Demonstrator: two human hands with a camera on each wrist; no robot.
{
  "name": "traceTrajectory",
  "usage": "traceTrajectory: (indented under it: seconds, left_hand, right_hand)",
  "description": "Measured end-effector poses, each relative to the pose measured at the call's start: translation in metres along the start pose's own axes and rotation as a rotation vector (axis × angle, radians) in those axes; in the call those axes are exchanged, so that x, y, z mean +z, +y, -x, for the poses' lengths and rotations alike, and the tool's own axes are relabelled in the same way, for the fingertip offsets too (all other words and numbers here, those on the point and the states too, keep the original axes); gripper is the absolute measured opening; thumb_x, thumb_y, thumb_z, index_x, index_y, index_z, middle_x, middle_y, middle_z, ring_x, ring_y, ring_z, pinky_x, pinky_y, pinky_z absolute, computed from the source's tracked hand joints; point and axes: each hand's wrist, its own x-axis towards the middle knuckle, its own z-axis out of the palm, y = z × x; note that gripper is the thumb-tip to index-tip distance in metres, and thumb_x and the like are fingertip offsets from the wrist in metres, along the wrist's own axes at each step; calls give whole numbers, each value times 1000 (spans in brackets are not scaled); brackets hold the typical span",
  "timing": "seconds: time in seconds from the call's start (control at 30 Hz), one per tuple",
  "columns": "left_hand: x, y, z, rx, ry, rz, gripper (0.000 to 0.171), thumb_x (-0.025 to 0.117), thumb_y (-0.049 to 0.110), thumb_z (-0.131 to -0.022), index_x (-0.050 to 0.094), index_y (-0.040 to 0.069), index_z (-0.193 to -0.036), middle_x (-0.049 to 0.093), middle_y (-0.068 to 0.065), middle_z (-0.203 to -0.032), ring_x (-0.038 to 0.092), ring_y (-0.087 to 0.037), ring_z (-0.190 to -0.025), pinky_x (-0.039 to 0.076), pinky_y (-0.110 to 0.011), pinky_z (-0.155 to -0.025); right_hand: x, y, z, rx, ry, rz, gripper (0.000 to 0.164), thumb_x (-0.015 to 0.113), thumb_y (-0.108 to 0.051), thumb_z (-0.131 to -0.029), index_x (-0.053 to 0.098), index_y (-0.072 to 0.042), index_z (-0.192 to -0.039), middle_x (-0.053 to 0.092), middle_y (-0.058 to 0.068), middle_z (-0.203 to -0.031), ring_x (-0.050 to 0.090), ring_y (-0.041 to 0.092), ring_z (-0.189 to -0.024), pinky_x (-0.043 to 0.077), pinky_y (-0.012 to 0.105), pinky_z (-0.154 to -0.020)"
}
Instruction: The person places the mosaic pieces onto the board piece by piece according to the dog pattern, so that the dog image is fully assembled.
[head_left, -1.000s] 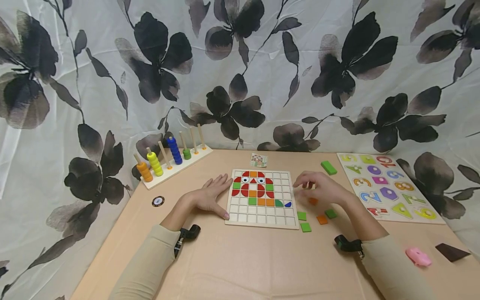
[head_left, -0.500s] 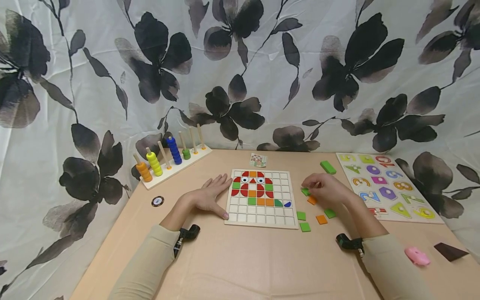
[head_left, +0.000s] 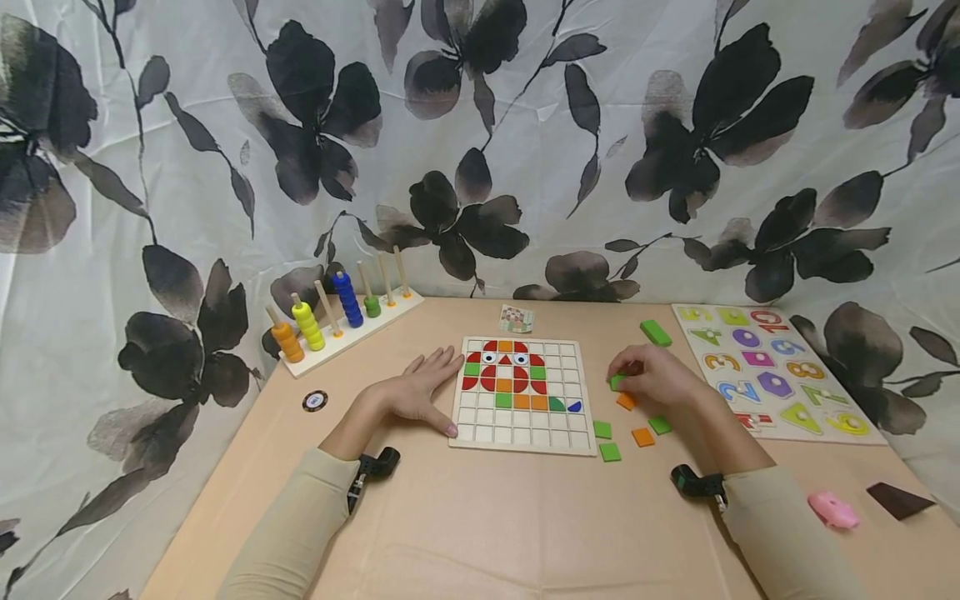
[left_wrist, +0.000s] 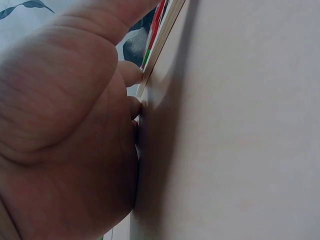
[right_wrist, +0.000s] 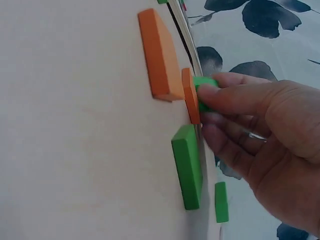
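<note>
My left hand (head_left: 412, 395) lies with its fingers spread at the left side of a white gridded board (head_left: 495, 435); its thumb and fingertips touch the edge. Red, green, orange and blue pieces form an owl-like picture on the grid. To the right of the board, my right hand (head_left: 654, 382) pinches a green square tile (right_wrist: 204, 94) between thumb and fingers, low over the table. Just beside that hand lies an orange tile (head_left: 626, 402). Another orange tile (head_left: 642, 437) and a green tile (head_left: 660, 425) are nearer me. Two green tiles (head_left: 611, 452) sit along the board's right edge.
A peg stacker (head_left: 352, 332) with coloured rings stands back left, near a round chip (head_left: 315, 401). Behind the board is a small picture card (head_left: 517, 318). At right are a green block (head_left: 656, 332), a number puzzle (head_left: 712, 333), a pink object (head_left: 833, 510) and a dark wedge (head_left: 900, 501).
My right hand has moved right, away from the board's edge, to the loose tiles and now pinches a green one. The left hand has stayed in place.
</note>
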Motion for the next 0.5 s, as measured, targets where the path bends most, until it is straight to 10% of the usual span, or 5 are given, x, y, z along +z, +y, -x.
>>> traceTrajectory:
  seconds: [0.23, 0.5]
  left_hand:
    - [-2, -1, 1, -4, 3, 3, 132, 72, 76, -60, 4, 17, -156, -8, -11, -161, -9, -28, -147, -5, -50, -117]
    - [-2, 0, 2, 7, 2, 5, 129, 73, 74, -62, 6, 16, -156, -6, -13, -161, -8, -30, -147, -4, -51, -116]
  right_hand:
    - [2, -32, -9, -54, 40, -46, 17, 72, -6, -84, 74, -13, -99, 69, -3, -93, 60, 21, -83, 51, 30, -74]
    - [35, -97, -35, -237, -118, -124, 13, 75, -11, -84, 74, -15, -97, 70, -3, -93, 60, 19, -80, 54, 30, -75]
